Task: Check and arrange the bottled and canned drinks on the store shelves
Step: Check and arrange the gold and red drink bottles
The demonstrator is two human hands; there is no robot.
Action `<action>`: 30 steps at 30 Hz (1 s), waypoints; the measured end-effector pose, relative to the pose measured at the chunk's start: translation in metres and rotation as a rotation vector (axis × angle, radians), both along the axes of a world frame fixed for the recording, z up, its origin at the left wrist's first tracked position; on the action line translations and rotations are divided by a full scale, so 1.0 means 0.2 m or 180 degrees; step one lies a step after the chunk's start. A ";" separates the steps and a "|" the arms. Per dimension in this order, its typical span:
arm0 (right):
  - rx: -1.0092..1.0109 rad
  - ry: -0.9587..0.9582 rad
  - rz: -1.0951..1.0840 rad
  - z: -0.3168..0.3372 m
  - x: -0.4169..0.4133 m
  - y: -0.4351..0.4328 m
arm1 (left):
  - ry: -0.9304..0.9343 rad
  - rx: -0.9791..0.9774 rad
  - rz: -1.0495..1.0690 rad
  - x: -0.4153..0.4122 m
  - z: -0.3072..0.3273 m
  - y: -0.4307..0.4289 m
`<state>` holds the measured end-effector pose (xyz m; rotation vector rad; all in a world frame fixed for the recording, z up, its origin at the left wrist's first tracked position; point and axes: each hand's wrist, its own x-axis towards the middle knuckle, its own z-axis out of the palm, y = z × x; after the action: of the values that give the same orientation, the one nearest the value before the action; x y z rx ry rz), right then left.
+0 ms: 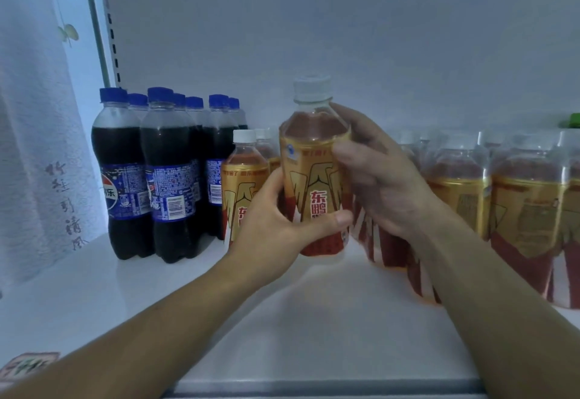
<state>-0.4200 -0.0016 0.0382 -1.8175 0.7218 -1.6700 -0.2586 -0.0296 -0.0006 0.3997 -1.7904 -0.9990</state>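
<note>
Head view
Held item: clear plastic bottle with gold-and-red label and white cap point(314, 172), upright, mid-shelf.
Left hand point(276, 226): fingers and thumb wrapped round its lower body.
Right hand point(373, 175): clasps its shoulder.
Left neighbours: dark blue-capped cola bottles point(141, 179), grouped.
Right neighbours: matching gold-labelled bottles point(518, 204), packed close.
Open room: bare white shelf board point(282, 336) forward to its front edge.

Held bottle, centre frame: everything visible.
The held bottle is clear plastic, with a white cap, reddish-amber drink and a gold-and-red label with red characters. Upright, label facing the camera. The left hand grips its lower body, the right hand its upper right side. Whether its base touches the shelf is unclear.
</note>
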 end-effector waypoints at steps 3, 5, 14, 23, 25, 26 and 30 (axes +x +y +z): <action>0.0048 0.0564 -0.0580 -0.02 0.03 0.00 | -0.0068 -0.0122 0.0211 0.01 0.01 -0.03; 0.0067 0.0467 -0.0773 -0.03 0.05 0.00 | -0.0185 -0.0277 0.0364 0.02 0.01 -0.05; 0.0596 -0.0041 -0.1657 -0.11 0.11 -0.08 | -0.0164 -0.2229 0.1716 0.20 0.16 -0.23; 0.1652 0.0171 -0.1981 -0.14 0.14 -0.12 | -0.0944 -0.1577 0.1193 0.28 0.04 -0.39; 0.1923 0.0336 -0.2029 -0.13 0.15 -0.11 | -0.0833 -0.1501 0.1080 0.29 0.04 -0.39; 0.2035 0.0420 -0.2089 -0.12 0.15 -0.11 | -0.0773 -0.1429 0.1043 0.28 0.03 -0.39; 0.2157 0.0662 -0.2407 -0.10 0.16 -0.15 | -0.0635 -0.0801 0.0922 0.28 0.01 -0.40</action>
<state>-0.3889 -0.0318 0.0174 -1.2854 1.9689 -1.3565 -0.2016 -0.1100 0.0020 0.5962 -1.9403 -0.5392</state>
